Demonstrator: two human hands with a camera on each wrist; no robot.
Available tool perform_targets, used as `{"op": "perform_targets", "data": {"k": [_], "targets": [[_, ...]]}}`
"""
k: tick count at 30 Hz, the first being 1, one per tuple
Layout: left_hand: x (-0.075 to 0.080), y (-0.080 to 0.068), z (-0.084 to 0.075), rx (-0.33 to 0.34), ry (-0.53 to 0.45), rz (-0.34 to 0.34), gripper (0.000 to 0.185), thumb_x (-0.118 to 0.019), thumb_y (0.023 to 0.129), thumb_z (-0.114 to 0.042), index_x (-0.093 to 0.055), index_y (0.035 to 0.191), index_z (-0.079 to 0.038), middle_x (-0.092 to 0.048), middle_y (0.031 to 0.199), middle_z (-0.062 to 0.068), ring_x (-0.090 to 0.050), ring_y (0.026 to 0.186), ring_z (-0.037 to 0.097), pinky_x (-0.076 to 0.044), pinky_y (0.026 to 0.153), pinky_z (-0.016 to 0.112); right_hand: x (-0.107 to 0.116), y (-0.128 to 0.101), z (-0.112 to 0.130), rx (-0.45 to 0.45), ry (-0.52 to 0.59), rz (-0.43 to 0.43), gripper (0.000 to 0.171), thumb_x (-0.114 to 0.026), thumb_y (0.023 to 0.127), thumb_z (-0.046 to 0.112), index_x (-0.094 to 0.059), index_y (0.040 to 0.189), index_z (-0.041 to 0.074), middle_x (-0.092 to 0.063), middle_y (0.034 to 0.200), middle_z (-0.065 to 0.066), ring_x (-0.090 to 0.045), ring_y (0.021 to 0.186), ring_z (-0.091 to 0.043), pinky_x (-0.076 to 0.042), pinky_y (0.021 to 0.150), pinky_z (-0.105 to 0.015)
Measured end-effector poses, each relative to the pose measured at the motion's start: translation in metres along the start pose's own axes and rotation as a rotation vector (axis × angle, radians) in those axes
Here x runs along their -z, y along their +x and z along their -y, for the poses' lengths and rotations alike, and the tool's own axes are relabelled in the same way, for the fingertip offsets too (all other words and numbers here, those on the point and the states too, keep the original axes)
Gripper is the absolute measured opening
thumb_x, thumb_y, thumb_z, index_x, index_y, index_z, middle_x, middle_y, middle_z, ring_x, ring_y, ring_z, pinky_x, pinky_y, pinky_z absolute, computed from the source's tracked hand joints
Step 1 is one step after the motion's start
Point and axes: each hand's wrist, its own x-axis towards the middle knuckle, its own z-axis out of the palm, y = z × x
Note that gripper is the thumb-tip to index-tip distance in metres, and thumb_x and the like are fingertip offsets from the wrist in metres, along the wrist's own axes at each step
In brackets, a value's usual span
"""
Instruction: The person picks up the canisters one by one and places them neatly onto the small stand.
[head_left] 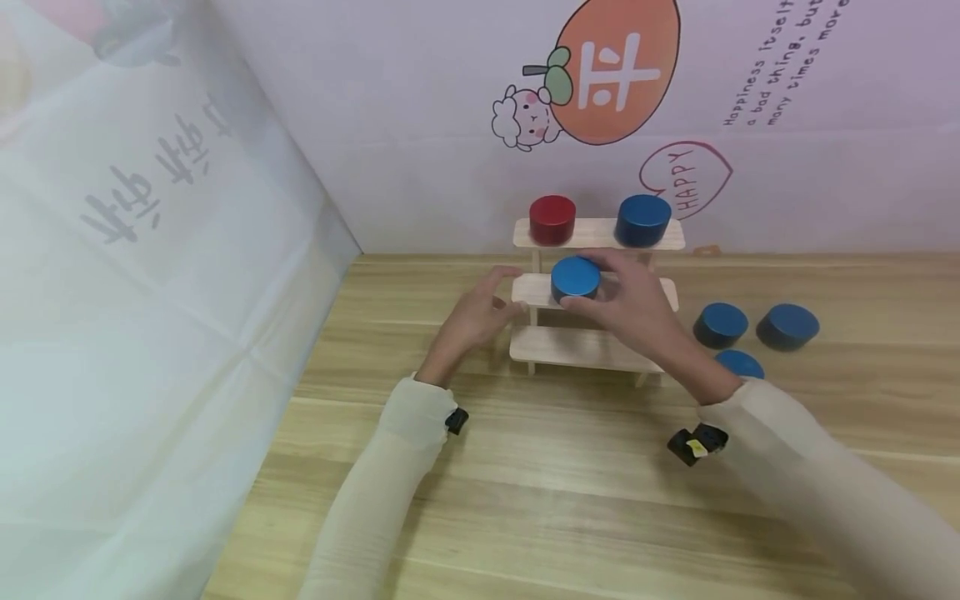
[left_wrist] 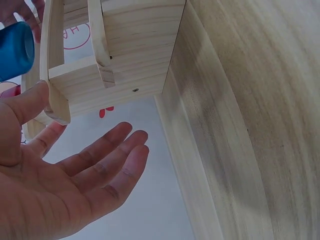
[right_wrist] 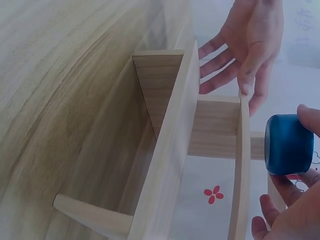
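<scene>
Blue cylinder (head_left: 576, 275), red cylinder (head_left: 552, 222), pale shelf (head_left: 585, 347)

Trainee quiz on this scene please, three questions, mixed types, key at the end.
1. Which hand holds a blue cylinder above the middle shelf?
2. True or false: both cylinders on the top shelf are red.
3. How many blue cylinders show on the table?

Key:
1. Right hand.
2. False: a red cylinder and a blue one.
3. Three.
</scene>
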Motion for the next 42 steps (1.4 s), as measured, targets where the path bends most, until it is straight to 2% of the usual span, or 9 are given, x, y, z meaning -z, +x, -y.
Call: {"op": "perform_targets", "data": {"k": [14, 23, 30, 36, 42], "targets": [[-0.001, 0.002, 0.002, -0.001, 0.008, -0.001, 0.051, -0.061, 0.101, -0.030, -0.043, 0.148, -0.026, -0.059, 0.134, 0.008, -0.061, 0.111, 0.024, -0.052, 0.084, 0.043, -0.016, 0.011, 0.002, 0.013, -0.002, 0.003, 0.068, -0.080, 0.088, 0.026, -0.049, 0.145, 0.006, -0.052, 0.143, -0.016, -0.044, 0.133, -0.035, -0.034, 0.108, -0.057], [0.000, 0.003, 0.003, -0.011, 0.023, 0.019, 0.053, -0.060, 0.101, -0.030, -0.042, 0.150, -0.024, -0.061, 0.130, 0.013, -0.062, 0.109, 0.025, -0.052, 0.083, 0.043, -0.023, 0.017, 0.005, -0.001, -0.002, -0.002, 0.066, -0.080, 0.087, 0.023, -0.050, 0.143, 0.003, -0.054, 0.141, -0.018, -0.045, 0.132, -0.036, -0.033, 0.108, -0.057], [0.003, 0.001, 0.003, -0.023, 0.008, 0.010, 0.052, -0.061, 0.101, -0.030, -0.043, 0.149, -0.024, -0.060, 0.132, 0.011, -0.062, 0.108, 0.024, -0.053, 0.083, 0.043, -0.028, 0.021, 0.005, -0.006, -0.007, -0.015, 0.067, -0.080, 0.087, 0.022, -0.049, 0.143, 0.002, -0.054, 0.140, -0.020, -0.046, 0.130, -0.037, -0.034, 0.107, -0.057], [0.001, 0.001, 0.001, -0.022, 0.006, 0.007, 0.050, -0.060, 0.101, -0.029, -0.044, 0.148, -0.026, -0.066, 0.117, 0.011, -0.064, 0.100, 0.023, -0.052, 0.081, 0.042, -0.030, 0.022, 0.005, 0.008, -0.009, -0.005, 0.068, -0.080, 0.087, 0.022, -0.048, 0.143, 0.001, -0.054, 0.139, -0.020, -0.046, 0.131, -0.038, -0.033, 0.108, -0.057], [0.000, 0.001, 0.001, -0.017, 0.009, 0.000, 0.050, -0.061, 0.100, -0.030, -0.044, 0.147, -0.027, -0.066, 0.118, 0.011, -0.064, 0.100, 0.023, -0.052, 0.080, 0.041, -0.031, 0.022, 0.006, -0.016, -0.033, 0.011, 0.070, -0.079, 0.088, 0.025, -0.047, 0.145, 0.001, -0.053, 0.141, -0.021, -0.045, 0.131, -0.039, -0.034, 0.107, -0.058]]}}
